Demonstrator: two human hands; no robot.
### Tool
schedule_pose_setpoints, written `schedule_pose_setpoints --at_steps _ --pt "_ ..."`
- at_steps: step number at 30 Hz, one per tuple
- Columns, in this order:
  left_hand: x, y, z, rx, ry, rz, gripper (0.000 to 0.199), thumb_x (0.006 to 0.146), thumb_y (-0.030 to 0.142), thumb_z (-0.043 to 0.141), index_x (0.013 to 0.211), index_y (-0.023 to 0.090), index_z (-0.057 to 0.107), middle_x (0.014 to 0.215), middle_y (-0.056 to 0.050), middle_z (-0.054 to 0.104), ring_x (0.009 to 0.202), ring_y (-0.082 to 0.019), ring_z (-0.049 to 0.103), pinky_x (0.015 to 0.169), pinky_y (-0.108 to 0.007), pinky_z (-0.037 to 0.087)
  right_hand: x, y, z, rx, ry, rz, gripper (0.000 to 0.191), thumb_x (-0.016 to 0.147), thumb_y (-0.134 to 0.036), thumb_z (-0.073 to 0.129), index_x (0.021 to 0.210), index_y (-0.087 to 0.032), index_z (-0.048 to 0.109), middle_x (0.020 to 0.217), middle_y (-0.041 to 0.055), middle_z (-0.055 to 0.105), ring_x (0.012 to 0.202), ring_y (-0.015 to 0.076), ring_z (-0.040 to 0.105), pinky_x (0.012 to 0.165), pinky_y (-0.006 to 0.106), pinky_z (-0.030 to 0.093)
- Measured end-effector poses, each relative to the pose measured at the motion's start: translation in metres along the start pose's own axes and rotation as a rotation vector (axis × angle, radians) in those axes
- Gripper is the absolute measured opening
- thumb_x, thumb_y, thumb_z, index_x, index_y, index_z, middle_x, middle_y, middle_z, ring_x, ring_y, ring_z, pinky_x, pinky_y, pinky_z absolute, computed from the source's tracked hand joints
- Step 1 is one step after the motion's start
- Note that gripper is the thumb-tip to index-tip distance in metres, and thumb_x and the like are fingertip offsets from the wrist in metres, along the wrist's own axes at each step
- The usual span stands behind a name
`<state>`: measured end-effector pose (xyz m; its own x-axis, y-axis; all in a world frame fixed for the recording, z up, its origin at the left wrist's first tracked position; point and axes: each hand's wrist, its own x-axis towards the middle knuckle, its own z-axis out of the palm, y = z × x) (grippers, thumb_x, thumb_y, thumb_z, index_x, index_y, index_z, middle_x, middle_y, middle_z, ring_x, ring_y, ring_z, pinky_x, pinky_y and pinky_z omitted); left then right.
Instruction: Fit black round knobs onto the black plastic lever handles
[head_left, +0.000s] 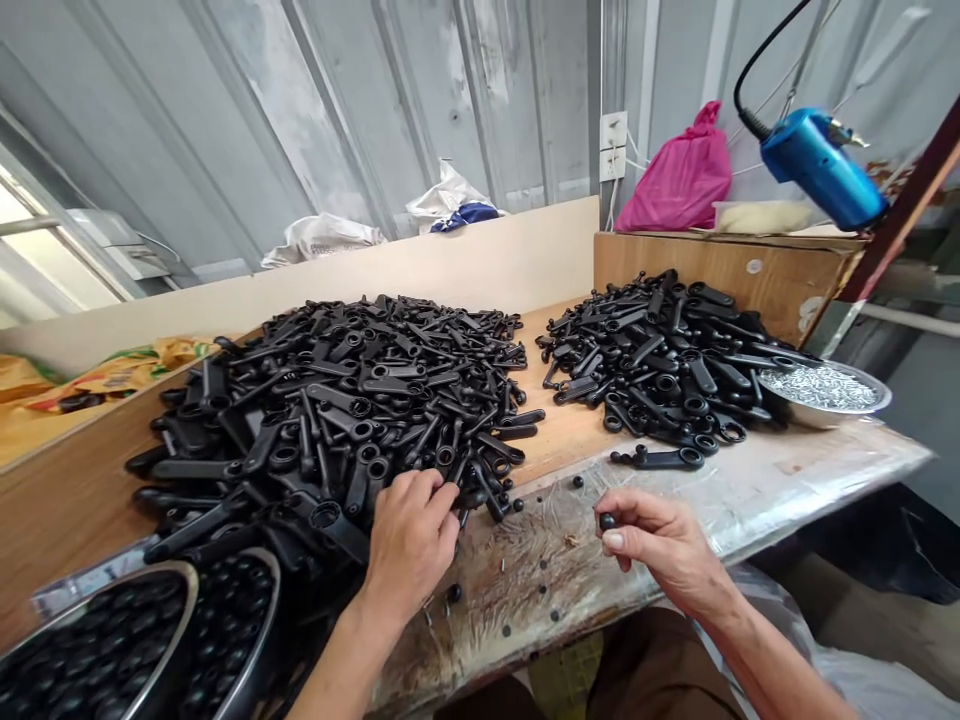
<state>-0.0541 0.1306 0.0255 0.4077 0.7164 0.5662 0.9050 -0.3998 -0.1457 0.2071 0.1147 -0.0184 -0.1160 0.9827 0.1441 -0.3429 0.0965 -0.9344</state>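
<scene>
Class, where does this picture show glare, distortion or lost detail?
Head view: glare streaks the plastic sheet at right; head view: the wall's ribs slant, probably wide-angle distortion; head view: dark parts in the left pile merge, hiding edges.

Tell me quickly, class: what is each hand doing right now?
Left hand: at the black parts pile, grip unclear.
Right hand: closed on a small black ball.

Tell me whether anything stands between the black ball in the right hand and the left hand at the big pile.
Nothing tall is visible between the right hand with its black ball and the left hand. Two loose balls lie low on the worktop near that path.
</scene>
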Motion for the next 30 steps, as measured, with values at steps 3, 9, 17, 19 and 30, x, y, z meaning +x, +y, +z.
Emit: schedule_pose_setpoints --at_steps 3,9,17,19,30 --pt "-0.01 0.004 -0.029 -0.104 0.309 0.044 0.017 0.079 0.006 0.05 0.089 0.013 0.061 0.073 -0.004 0.056 0.07 -0.015 0.048 0.066 -0.028 0.042 -0.009 -0.001 0.013 0.043 -0.069 -0.008 0.02 0.06 -0.025 0.079 0.077 -0.017 0.071 0.057 0.0008 0.057 0.049 0.0093 0.048 0.042 0.017 0.042" --pt "-0.064 0.033 -0.049 -0.72 0.312 -0.102 0.029 0.081 0.007 0.051 0.105 0.021 0.057 0.083 0.001 0.065 0.068 -0.009 0.059 0.064 -0.015 0.046 -0.021 0.004 0.047 0.402 -0.324 0.129 0.02 0.065 -0.027 0.078 0.081 -0.018 0.071 0.057 0.002 0.06 0.047 0.0097 0.055 0.039 0.013 0.042" --pt "-0.106 0.06 -0.048 -1.869 -0.119 -0.649 0.018 0.075 0.017 0.06 0.088 0.024 0.071 0.079 -0.002 0.068 0.072 -0.012 0.061 0.066 -0.016 0.047 -0.038 0.024 0.081 0.685 -0.527 0.326 0.016 0.075 -0.026 0.071 0.088 -0.017 0.068 0.065 0.0047 0.064 0.05 0.0118 0.061 0.039 0.012 0.045" --pt "-0.105 0.064 -0.048 -2.169 -0.173 -0.676 0.025 0.068 0.02 0.062 0.092 0.021 0.07 0.081 -0.005 0.068 0.077 -0.015 0.062 0.071 -0.02 0.048 -0.04 0.026 0.085 0.66 -0.538 0.327 0.017 0.075 -0.026 0.071 0.089 -0.017 0.068 0.065 0.0047 0.064 0.05 0.0114 0.061 0.042 0.013 0.047" --pt "-0.091 0.079 -0.033 -2.276 0.005 -0.869 0.034 0.054 0.015 0.073 0.085 0.016 0.057 0.06 0.001 0.059 0.05 -0.01 0.055 0.048 -0.017 0.043 -0.041 0.021 0.096 0.418 -0.542 0.248 0.015 0.076 -0.026 0.071 0.087 -0.017 0.068 0.063 0.0035 0.063 0.055 0.0111 0.06 0.046 0.014 0.046"
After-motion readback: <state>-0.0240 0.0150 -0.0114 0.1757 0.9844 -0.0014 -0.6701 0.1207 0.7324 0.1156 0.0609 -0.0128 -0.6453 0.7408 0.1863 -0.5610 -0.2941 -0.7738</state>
